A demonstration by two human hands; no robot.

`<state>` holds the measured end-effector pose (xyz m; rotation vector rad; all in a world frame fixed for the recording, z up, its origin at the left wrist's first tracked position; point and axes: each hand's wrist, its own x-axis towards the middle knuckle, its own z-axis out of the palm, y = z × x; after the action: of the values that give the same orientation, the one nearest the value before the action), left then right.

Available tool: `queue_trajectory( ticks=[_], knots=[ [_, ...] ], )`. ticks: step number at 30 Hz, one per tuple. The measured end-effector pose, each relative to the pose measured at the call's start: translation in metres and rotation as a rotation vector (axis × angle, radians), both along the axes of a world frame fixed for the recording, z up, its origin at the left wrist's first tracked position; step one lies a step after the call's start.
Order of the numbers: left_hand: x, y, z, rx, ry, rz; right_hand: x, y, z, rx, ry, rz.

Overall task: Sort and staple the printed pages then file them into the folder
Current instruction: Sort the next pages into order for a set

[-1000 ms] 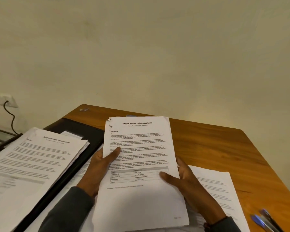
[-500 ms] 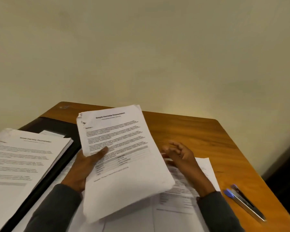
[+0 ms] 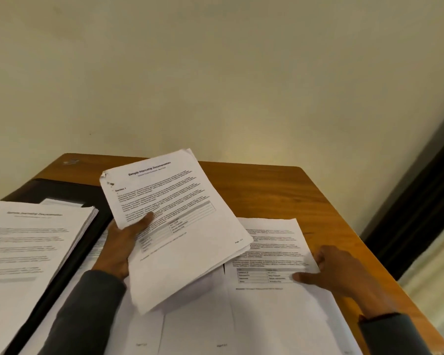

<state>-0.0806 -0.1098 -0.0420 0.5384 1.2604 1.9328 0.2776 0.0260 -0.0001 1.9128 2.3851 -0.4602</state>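
Note:
My left hand (image 3: 123,242) grips a stapled set of printed pages (image 3: 180,226) titled "Sample Internship Documentation", held tilted above the desk, its stapled corner at the upper left. My right hand (image 3: 344,272) rests flat on the right edge of a loose printed page (image 3: 272,252) lying on the desk, thumb on the paper. More loose pages (image 3: 190,329) lie side by side under both hands. A black folder (image 3: 62,190) lies open at the left, with a thick stack of printed pages (image 3: 31,247) on it. No stapler is in view.
The wooden desk (image 3: 267,190) stands against a cream wall; its right edge runs close past my right hand. A dark vertical frame (image 3: 420,201) stands at the far right. Bare wood shows behind the papers.
My right hand let go of the stapled set and moved right onto the loose page. My left hand alone holds the set, now tilted. The view turned right; the pens are out of view.

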Motion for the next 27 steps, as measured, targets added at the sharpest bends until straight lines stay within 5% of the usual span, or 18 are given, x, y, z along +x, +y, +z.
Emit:
queue_trajectory(
  ticks=[15,24,27],
  knots=[
    [-0.005,-0.003,-0.003,-0.035,0.014,-0.059,-0.007,-0.008,-0.016,-0.034,0.145,0.011],
    [-0.011,-0.001,-0.004,-0.024,-0.024,-0.075,-0.026,0.059,0.020,0.171,0.962,0.133],
    [-0.014,-0.001,-0.004,-0.033,-0.052,-0.063,-0.050,0.087,0.027,0.198,1.185,0.012]
  ],
)
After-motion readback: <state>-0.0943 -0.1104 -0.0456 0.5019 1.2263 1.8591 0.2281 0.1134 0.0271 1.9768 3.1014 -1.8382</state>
